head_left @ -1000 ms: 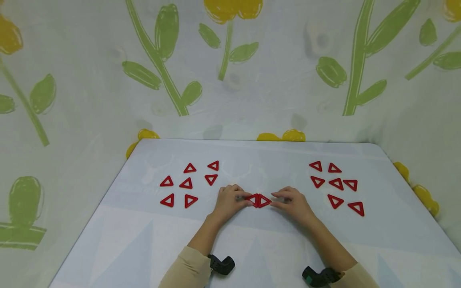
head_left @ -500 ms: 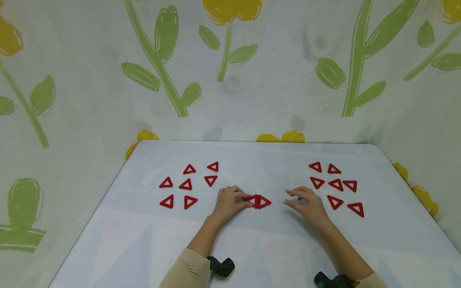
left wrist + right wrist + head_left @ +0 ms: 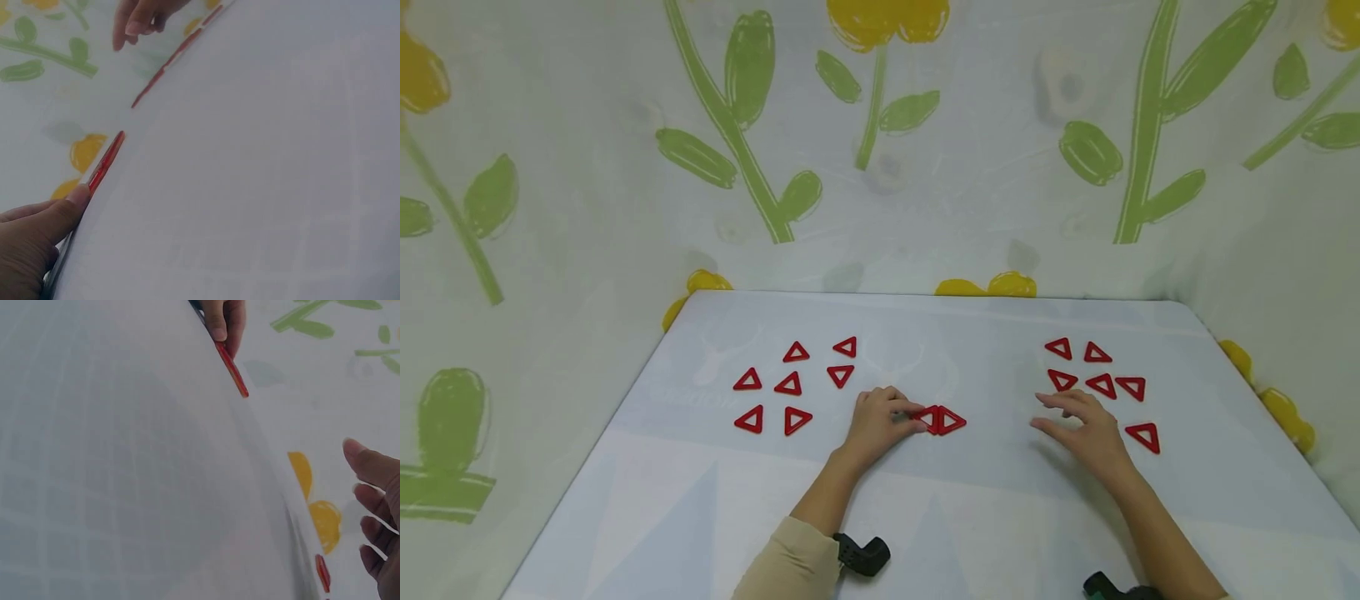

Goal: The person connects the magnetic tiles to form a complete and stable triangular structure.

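My left hand (image 3: pixel 875 423) pinches the left one of two red triangle frames (image 3: pixel 936 408) between thumb and fingers in the head view. Its flat side lies along that of a second red triangle frame (image 3: pixel 960 422), so the pair makes a diamond. In the left wrist view the thumb presses at the end of the red pieces (image 3: pixel 107 160), seen edge-on. To the right, my right hand (image 3: pixel 1088 432) holds nothing, thumb and fingers spread apart. It hovers by the right-hand group of triangles and hides one of them.
Several red triangles (image 3: pixel 787 392) lie loose on the table's left part. More red triangles (image 3: pixel 1145 447) are scattered at the right. The pale table (image 3: pixel 880 517) meets a flower-patterned curtain (image 3: pixel 955 217) at its back edge.
My right hand has let go of the right triangle of the pair and moved right, toward the right-hand group. My left hand has stayed on its triangle.
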Demonstrator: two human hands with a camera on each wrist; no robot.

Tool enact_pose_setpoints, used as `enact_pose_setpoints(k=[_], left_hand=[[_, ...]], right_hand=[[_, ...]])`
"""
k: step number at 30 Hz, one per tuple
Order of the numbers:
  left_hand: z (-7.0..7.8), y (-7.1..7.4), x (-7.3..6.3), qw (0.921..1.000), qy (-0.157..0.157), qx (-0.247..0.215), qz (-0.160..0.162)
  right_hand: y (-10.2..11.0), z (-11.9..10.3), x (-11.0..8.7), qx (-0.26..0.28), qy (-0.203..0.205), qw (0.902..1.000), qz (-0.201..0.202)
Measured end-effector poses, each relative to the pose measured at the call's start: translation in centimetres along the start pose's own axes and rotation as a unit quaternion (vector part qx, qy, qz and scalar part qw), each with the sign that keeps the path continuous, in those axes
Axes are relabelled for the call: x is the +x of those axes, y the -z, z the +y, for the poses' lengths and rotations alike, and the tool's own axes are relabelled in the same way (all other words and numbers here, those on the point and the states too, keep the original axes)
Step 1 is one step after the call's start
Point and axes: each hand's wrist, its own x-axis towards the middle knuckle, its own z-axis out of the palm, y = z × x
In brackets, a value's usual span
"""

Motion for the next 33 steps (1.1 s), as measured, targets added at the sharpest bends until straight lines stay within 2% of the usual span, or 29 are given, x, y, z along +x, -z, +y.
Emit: enact_pose_setpoints(k=[7, 16, 26, 29, 33], left_hand=[[-0.1, -0.3, -0.1, 1.0, 0.001, 0.006, -0.002], [-0.1, -0.3, 0.0, 0.9998, -0.008, 0.017, 0.01], [-0.2, -0.2, -0.1, 0.9998, 0.006, 0.017, 0.001], [-0.1, -0.1, 0.0, 0.9999, 0.003, 0.012, 0.004], [-0.1, -0.1, 0.0, 0.9999, -0.001, 0.012, 0.003]], right_hand=[[2.4, 0.8, -0.6, -0.041, -0.014, 0.999, 0.011], [4.7, 2.1, -0.9, -0.05, -0.023, 0.9982, 0.024], [5.6, 4.5, -1.1, -0.073, -0.04, 0.9964, -0.02], [5.7, 5.4, -1.0, -0.069, -0.026, 0.9969, -0.028], [5.3, 6.3, -0.9, -0.081, 0.021, 0.9962, -0.026]])
